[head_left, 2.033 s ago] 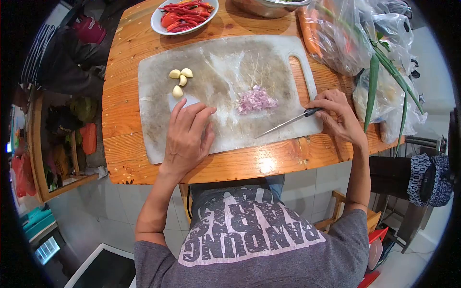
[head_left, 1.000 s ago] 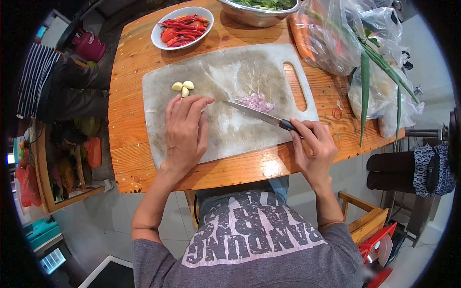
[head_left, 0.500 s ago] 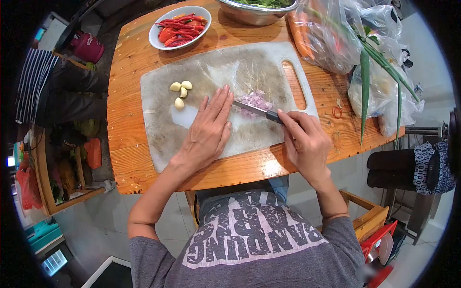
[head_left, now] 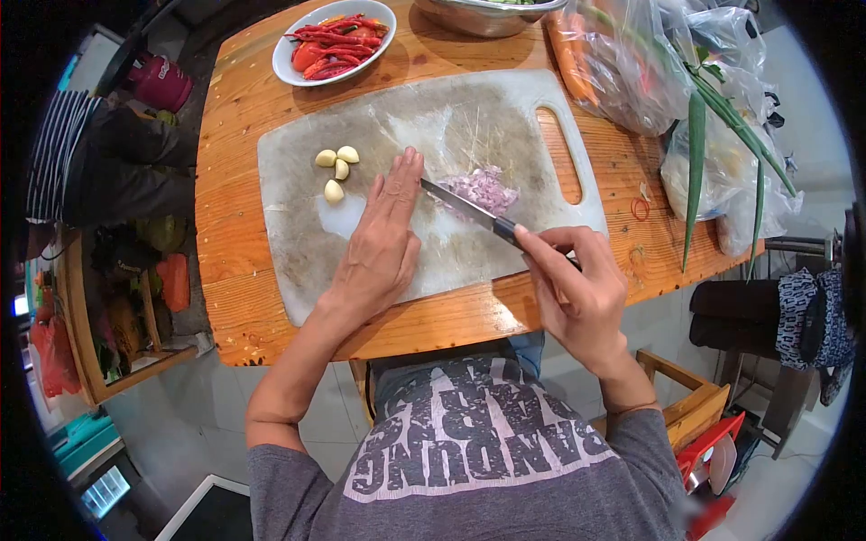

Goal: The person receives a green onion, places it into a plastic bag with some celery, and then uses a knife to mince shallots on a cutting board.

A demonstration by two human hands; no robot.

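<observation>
My right hand (head_left: 582,290) grips a knife (head_left: 469,208) by its dark handle, with the blade slanting over the cutting board (head_left: 298,261). Flat on the board, fingers stretched out, lies my left hand (head_left: 379,243); its fingertips are close to the knife's tip. Just beyond the blade sits a small heap of chopped shallot (head_left: 483,189), pale purple. Several peeled garlic cloves (head_left: 342,169) rest on the board left of my left hand.
Behind the board stand a white bowl of red chilies and tomatoes (head_left: 334,45) and a metal bowl (head_left: 487,20). Plastic bags of vegetables (head_left: 622,72) and green leaves (head_left: 695,171) occupy the right side. A person in dark trousers (head_left: 135,167) stands at left.
My right hand has drawn the knife slightly down and toward me, so more of the blade shows beside the shallot. My left hand has shifted a little left, its fingers still flat.
</observation>
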